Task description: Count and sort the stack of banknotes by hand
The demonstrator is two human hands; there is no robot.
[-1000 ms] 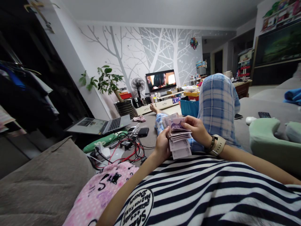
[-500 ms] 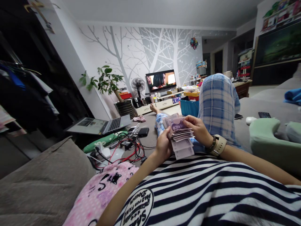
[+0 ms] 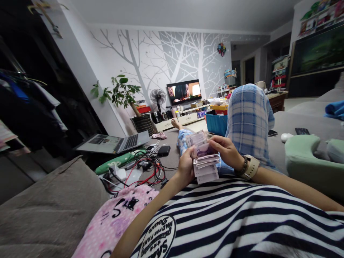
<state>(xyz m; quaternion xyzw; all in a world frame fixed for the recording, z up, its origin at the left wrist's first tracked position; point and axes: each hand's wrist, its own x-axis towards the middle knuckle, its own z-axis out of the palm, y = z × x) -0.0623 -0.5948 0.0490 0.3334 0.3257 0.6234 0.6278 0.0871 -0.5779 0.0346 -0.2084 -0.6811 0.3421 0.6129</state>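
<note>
A fanned stack of purple-grey banknotes (image 3: pixel 206 165) is held above my lap, its lower notes hanging down in steps. My left hand (image 3: pixel 186 164) grips the stack along its left edge, thumb on top. At the upper right, my right hand (image 3: pixel 225 151) pinches the edge of a banknote between thumb and fingers. More notes stick up behind at the top of the stack. A beaded bracelet and a pale watch (image 3: pixel 252 167) circle my right wrist.
Left of my legs lie a laptop (image 3: pixel 118 143), tangled cables (image 3: pixel 150 168), a black box (image 3: pixel 164 151) and a pink blanket (image 3: pixel 126 208). My raised knee (image 3: pixel 248 118) is on the right, with a green neck pillow (image 3: pixel 301 154), white mouse (image 3: pixel 287 137) and remote (image 3: pixel 302 131) beyond.
The top banknote's face has bent and tilted under my right fingers, exposing more of the notes behind. The stack has shifted slightly left. My left hand still grips it.
</note>
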